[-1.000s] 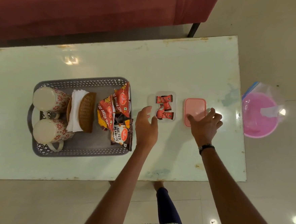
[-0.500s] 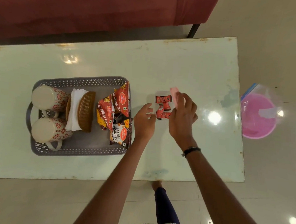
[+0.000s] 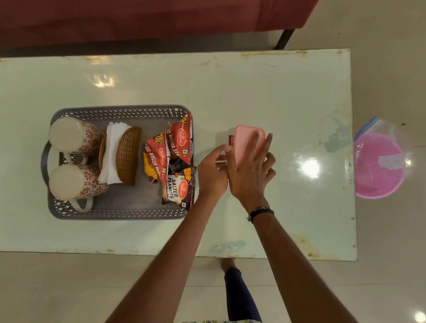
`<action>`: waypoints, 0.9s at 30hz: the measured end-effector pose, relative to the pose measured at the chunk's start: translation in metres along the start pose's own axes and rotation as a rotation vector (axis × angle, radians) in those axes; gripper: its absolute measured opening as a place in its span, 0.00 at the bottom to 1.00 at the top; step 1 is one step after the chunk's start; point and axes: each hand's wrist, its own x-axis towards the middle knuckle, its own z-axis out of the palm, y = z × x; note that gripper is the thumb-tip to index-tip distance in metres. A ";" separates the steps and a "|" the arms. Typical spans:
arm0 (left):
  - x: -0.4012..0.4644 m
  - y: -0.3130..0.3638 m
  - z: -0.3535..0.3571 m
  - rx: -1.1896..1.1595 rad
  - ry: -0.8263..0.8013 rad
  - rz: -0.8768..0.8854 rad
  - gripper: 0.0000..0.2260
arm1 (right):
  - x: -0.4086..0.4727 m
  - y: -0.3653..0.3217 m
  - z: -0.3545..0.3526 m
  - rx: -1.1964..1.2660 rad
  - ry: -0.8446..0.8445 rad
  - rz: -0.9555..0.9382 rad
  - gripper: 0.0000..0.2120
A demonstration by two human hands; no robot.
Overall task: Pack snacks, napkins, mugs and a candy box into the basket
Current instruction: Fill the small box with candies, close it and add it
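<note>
basket (image 3: 117, 215): grey perforated, on tabletop | mugs (image 3: 73, 136) (image 3: 75, 182): two, floral, on sides at left end, bases up | napkins (image 3: 111, 151): white, upright in brown woven holder (image 3: 128, 155) mid-basket | snack packets (image 3: 176, 153): red and dark, right end | candy box (image 3: 229, 140): right of basket, pink lid (image 3: 246, 141) over it, red candy showing at left edge

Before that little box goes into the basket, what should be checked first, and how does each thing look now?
1. Pink plastic lid over clear candy box: ok.
2. Lid snapped fully shut: cannot tell.
3. Right hand pressing lid with flat fingers: ok.
4. Left hand steadying box: ok.
5. Free room in grey plastic basket: ok, bare floor between the napkins and the snack packets.
</note>
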 end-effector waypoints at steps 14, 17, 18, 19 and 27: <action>0.005 0.000 -0.007 -0.026 -0.055 -0.069 0.16 | 0.003 -0.002 0.017 -0.033 0.026 -0.058 0.29; 0.008 0.001 -0.008 0.007 -0.063 -0.058 0.16 | 0.005 0.003 0.021 -0.062 0.031 -0.086 0.29; 0.009 0.001 -0.007 0.031 -0.060 -0.051 0.16 | 0.004 0.004 0.021 -0.072 0.028 -0.098 0.30; 0.010 0.001 -0.006 0.067 -0.050 -0.041 0.16 | 0.004 0.005 0.022 -0.084 0.031 -0.112 0.30; 0.014 0.006 0.006 0.221 0.019 -0.009 0.14 | 0.007 0.007 0.016 -0.053 0.004 -0.158 0.36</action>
